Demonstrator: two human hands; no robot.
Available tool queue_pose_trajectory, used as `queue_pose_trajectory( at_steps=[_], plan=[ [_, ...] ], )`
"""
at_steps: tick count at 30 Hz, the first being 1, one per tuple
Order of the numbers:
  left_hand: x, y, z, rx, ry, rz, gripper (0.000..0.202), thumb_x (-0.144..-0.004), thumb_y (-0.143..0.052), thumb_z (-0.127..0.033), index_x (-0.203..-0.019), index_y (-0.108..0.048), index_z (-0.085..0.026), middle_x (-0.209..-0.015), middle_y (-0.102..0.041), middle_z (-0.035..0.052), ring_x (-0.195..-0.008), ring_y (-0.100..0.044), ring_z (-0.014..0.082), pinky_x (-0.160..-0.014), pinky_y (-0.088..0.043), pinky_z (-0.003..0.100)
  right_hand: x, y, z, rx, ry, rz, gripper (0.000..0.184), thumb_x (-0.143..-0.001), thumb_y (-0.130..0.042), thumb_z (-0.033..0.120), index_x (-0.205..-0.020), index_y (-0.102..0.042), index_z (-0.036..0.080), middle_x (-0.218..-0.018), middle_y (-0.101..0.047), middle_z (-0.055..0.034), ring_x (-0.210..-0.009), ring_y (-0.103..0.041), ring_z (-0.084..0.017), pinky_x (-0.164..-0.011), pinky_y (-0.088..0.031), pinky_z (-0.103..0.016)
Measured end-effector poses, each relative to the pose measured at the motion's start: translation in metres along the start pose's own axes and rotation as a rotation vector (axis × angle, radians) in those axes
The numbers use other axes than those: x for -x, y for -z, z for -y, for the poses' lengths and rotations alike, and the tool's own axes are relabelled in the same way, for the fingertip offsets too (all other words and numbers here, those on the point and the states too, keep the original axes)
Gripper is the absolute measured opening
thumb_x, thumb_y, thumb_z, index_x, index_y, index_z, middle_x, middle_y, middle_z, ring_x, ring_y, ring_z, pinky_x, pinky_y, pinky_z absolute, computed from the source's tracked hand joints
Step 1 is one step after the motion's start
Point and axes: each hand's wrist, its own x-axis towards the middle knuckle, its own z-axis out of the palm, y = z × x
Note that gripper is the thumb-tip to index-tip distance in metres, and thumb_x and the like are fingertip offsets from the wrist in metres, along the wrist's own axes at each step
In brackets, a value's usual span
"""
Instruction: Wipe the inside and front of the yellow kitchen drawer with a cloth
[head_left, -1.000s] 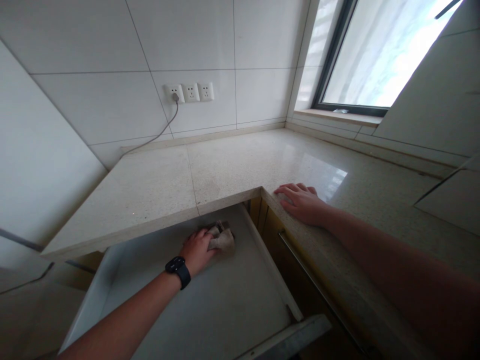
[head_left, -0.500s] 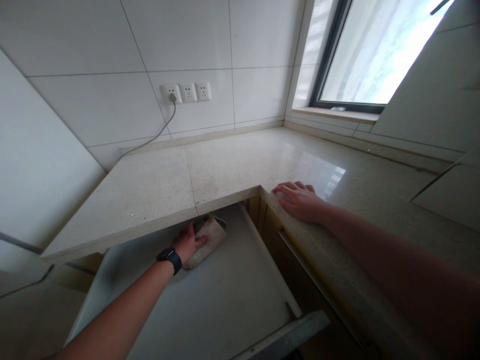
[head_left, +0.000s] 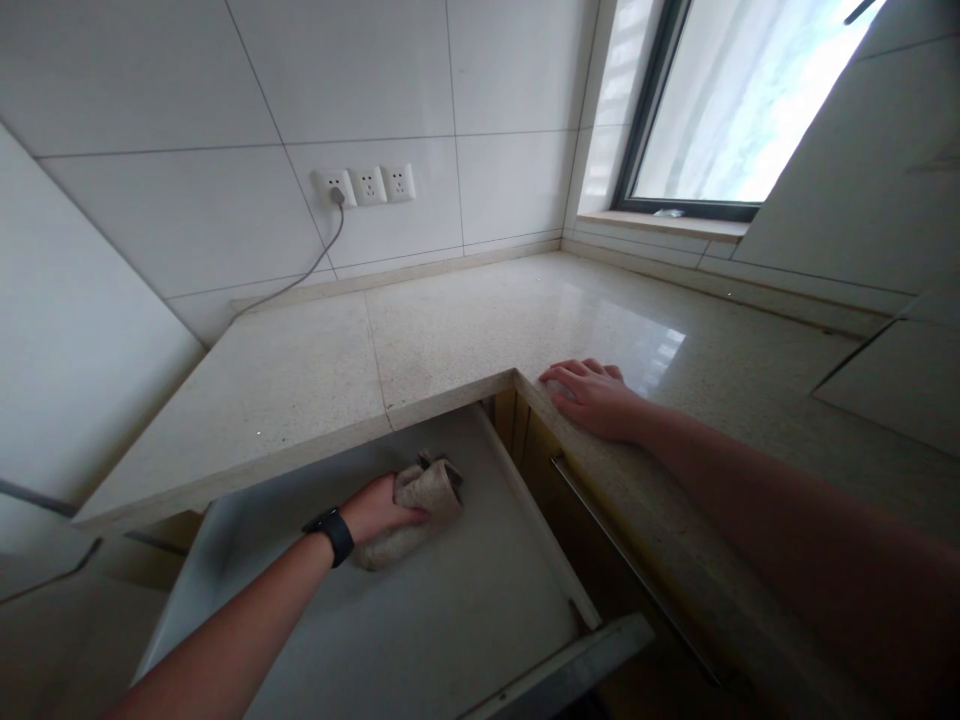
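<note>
My left hand point(head_left: 386, 510), with a dark watch on its wrist, grips a folded beige cloth point(head_left: 431, 495) and presses it against the drawer's floor. Part of the cloth is hidden under the fingers, and its far edge is bunched up. The pulled-out drawer point(head_left: 442, 620) has a pale grey bottom and sits below the counter. My right hand point(head_left: 589, 395) rests on the speckled countertop point(head_left: 465, 330), close to its inner corner, fingers spread and slightly bent. A pale patch shows beneath its fingers; I cannot tell what it is.
The counter's front edge point(head_left: 450, 395) overhangs the back of the drawer. To the right is a cabinet front with a long bar handle point(head_left: 637, 570). A grey cord point(head_left: 311, 270) runs from a wall socket point(head_left: 334, 188) to the counter's left end. A window point(head_left: 712, 110) is at the upper right.
My left hand has slid the cloth from near the drawer's back toward its front. The right hand stays in its place on the counter. The view has shifted slightly.
</note>
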Motion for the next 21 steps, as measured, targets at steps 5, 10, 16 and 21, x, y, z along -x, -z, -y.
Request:
queue_pose_trajectory(
  at_steps=[5,10,16,21],
  plan=[
    [0.017,-0.020,-0.036,-0.170,-0.064,-0.151,0.062,-0.058,-0.083,-0.052,-0.108,-0.062,-0.021,-0.111,-0.066,0.0096,-0.103,-0.063,0.0291,-0.087,-0.048,0.037,0.000,0.001,0.001,0.000,-0.010,0.014,0.041,-0.095,-0.038,0.046,-0.129,-0.058,0.034,-0.139,-0.057,-0.0080,-0.122,-0.049,-0.036,-0.098,-0.035,-0.059],
    [0.043,-0.058,-0.087,-0.078,-0.136,-0.018,0.057,-0.068,-0.076,-0.057,-0.112,-0.058,-0.026,-0.106,-0.069,0.0043,-0.094,-0.065,0.0252,-0.075,-0.048,0.033,0.000,0.001,0.001,0.009,-0.012,0.013,0.042,-0.095,-0.038,0.046,-0.130,-0.058,0.034,-0.139,-0.057,-0.0076,-0.122,-0.050,-0.036,-0.098,-0.035,-0.058],
    [0.067,-0.090,-0.117,-0.318,-0.379,0.109,0.085,-0.073,-0.074,-0.056,-0.147,-0.037,-0.039,-0.126,-0.062,0.0087,-0.104,-0.062,0.0318,-0.089,-0.049,0.047,0.000,0.000,0.001,0.003,-0.009,0.012,0.041,-0.095,-0.038,0.045,-0.129,-0.057,0.033,-0.139,-0.057,-0.0076,-0.122,-0.050,-0.036,-0.098,-0.035,-0.060],
    [0.059,-0.088,-0.116,-0.512,-0.419,0.124,0.057,-0.084,-0.063,-0.055,-0.138,-0.047,-0.046,-0.110,-0.063,0.0054,-0.094,-0.063,0.0292,-0.080,-0.051,0.044,0.000,-0.001,0.001,0.001,-0.012,0.013,0.040,-0.094,-0.040,0.044,-0.129,-0.057,0.034,-0.139,-0.057,-0.0072,-0.123,-0.049,-0.036,-0.098,-0.034,-0.061]
  ],
)
